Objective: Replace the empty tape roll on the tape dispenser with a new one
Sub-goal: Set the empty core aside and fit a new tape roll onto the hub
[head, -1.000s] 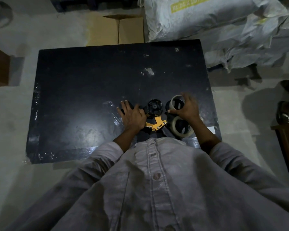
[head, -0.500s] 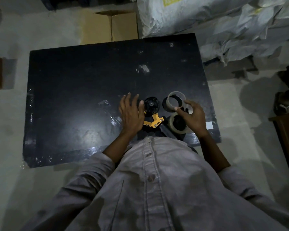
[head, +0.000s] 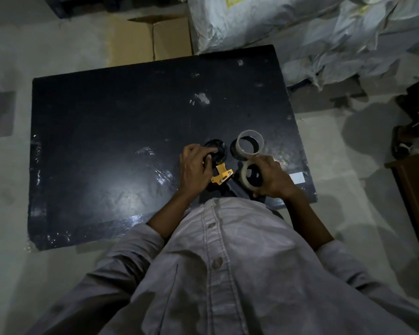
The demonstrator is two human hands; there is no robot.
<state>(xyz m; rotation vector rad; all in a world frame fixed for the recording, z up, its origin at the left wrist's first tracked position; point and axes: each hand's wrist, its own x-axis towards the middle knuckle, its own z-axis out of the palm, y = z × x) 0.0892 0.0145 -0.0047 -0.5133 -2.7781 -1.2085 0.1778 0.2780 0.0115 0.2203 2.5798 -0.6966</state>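
New tape roll, a pale, translucent ring of clear tape with a thick wound wall (head: 243, 177), sits inside the curl of the right hand (head: 272, 181). The fingers wrap over its far edge and the thumb appears to close on the near edge, so the hand is grasping it by the outer rim, just above or on the tabletop; I cannot tell which. It should be light and stiff, with a rigid core that keeps its round shape. The outer face is smooth and probably a little slick, and its loose end may cling to skin, so the rim is the place to hold, leaving the hole free for the hub.

Just past that hand's fingertips stands a thin-walled beige ring (head: 241, 152), tilted on its edge, which I take to be the empty core; it would crush more easily.

Towards the left hand (head: 195, 169) lies the black-and-yellow hand-held tape dispenser (head: 221, 175). Its black plastic hub wheel (head: 218, 153) sits under that hand's curled fingers, which clasp it and steady the tool, and its yellow metal plate lies between the two hands. The bare hub looks ready to take the roll, which will need to be pushed on squarely.

All of this rests near the right near corner of a scuffed black tabletop (head: 107, 141). Beyond the far edge are a brown cardboard box (head: 155, 37) and white woven sacks (head: 300, 27).
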